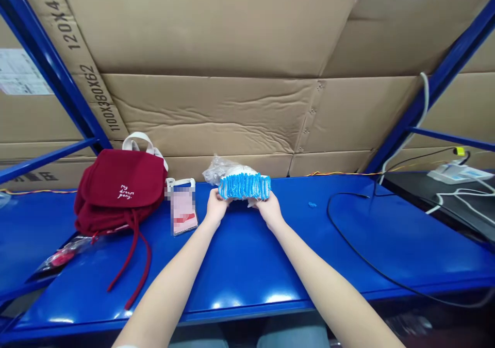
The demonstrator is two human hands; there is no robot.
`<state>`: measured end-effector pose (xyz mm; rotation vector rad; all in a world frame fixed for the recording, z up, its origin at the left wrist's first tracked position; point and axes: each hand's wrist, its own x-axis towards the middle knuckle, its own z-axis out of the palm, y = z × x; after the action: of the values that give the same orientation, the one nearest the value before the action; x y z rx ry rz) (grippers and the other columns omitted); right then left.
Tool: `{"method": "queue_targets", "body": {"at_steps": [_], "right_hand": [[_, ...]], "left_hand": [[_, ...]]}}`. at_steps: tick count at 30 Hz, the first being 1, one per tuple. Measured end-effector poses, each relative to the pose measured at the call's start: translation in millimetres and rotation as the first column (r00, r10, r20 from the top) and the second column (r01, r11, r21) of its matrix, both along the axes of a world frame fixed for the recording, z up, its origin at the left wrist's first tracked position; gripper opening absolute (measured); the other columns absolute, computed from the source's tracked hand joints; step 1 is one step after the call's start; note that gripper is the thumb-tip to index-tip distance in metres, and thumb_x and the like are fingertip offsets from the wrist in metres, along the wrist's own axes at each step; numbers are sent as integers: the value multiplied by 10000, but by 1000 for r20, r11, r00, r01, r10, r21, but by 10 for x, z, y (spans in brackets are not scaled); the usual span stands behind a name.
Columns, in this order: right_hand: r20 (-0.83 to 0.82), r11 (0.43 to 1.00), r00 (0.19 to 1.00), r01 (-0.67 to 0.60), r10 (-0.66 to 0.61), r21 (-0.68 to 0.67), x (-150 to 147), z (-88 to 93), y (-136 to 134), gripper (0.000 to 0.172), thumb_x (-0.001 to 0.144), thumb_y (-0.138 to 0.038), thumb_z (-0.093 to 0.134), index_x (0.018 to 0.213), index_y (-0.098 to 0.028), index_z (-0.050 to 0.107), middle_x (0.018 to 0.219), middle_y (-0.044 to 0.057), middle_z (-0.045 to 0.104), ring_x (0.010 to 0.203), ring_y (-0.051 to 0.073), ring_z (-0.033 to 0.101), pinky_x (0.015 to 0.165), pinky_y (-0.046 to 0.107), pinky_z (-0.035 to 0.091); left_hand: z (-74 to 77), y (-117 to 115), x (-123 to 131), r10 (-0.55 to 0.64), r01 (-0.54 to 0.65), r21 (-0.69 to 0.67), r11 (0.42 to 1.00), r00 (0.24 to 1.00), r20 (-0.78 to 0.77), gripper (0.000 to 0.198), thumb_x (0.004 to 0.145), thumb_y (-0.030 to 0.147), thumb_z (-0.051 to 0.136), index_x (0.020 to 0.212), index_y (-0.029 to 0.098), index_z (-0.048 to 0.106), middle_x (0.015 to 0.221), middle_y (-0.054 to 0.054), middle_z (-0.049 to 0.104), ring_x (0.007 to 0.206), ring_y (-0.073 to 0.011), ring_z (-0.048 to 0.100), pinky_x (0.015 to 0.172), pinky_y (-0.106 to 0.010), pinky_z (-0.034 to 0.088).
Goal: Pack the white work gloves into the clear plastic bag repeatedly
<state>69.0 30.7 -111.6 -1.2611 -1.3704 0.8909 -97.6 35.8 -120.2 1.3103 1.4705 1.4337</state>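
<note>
Both hands grip a bundle of knitted work gloves (245, 186) at its two ends, near the back of the blue shelf. The stacked cuff edges are bright blue and face me, with white material behind them. My left hand (216, 209) is closed on the left end, its fingers partly hidden under the bundle. At the right end, my right hand (269, 211) is closed in the same way. A crumpled clear plastic bag (217, 168) lies behind and left of the gloves; whether it still wraps them I cannot tell.
A dark red backpack (119, 188) and a phone in a pale case (183, 209) lie on the blue shelf (247, 265) to the left. A black cable (348, 237) curves across the right side. Cardboard (216, 28) stands behind, between blue frame posts (436, 90).
</note>
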Motion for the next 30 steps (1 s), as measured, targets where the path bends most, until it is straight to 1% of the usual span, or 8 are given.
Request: {"method": "queue_targets", "body": {"at_steps": [6,12,14,17,20,23,26,30], "right_hand": [[-76,1000,997,7,-8,-20,48,-43,64,362,660,-431,640,913,-180,573,864,76,692,819,232,663,695,346,543],[-1,994,998,69,-69,-84,37,15,169,345,749,-496,537,913,-193,518,772,61,659,740,207,666,643,343,550],[65,989,990,127,-122,-73,42,76,201,479,711,-526,576,1027,-179,478,829,80,652,777,232,661,679,393,547],[165,975,961,218,-221,39,77,234,186,846,576,-477,721,1255,-136,351,1182,202,542,1130,333,527,908,498,449],[400,927,864,173,-305,333,105,460,98,1021,588,-363,752,1402,-135,180,1467,239,201,1372,369,181,1059,517,280],[704,851,621,-110,-345,514,84,689,29,981,648,-249,720,1436,-184,139,1521,179,109,1397,374,60,1061,537,248],[859,874,459,-290,-229,389,42,842,65,869,653,-203,701,1397,-263,257,1426,136,343,1328,367,249,987,501,343],[863,933,494,-252,-104,257,49,904,238,562,666,-242,659,1198,-251,478,1140,87,546,1012,268,531,820,358,447]], "left_hand": [[-54,25,-104,74,-82,-66,994,991,-110,272,772,195,540,1040,151,533,889,-63,645,745,-154,638,684,-295,509],[23,52,-179,52,-82,-78,994,943,-328,77,672,207,640,743,204,612,798,-67,672,927,-265,622,840,-359,438],[44,84,-158,40,-78,-94,993,935,-354,99,681,287,652,737,211,621,790,-71,679,911,-279,630,822,-362,438],[54,153,-109,24,-67,-111,992,936,-350,172,671,361,668,759,218,629,798,-69,687,872,-284,643,774,-351,448],[28,212,-70,24,-62,-114,992,950,-311,156,672,337,660,768,218,628,787,-60,688,830,-271,649,735,-338,454],[-33,241,-41,19,-47,-111,993,971,-239,125,696,309,630,765,205,622,718,-46,674,748,-240,651,681,-318,464],[-94,243,-17,10,-26,-100,995,988,-153,108,701,287,622,720,183,598,638,-29,646,620,-191,631,601,-281,471],[-113,233,-24,6,-8,-48,999,999,-42,154,698,306,622,709,172,546,591,1,601,501,-130,574,520,-245,473]]}}
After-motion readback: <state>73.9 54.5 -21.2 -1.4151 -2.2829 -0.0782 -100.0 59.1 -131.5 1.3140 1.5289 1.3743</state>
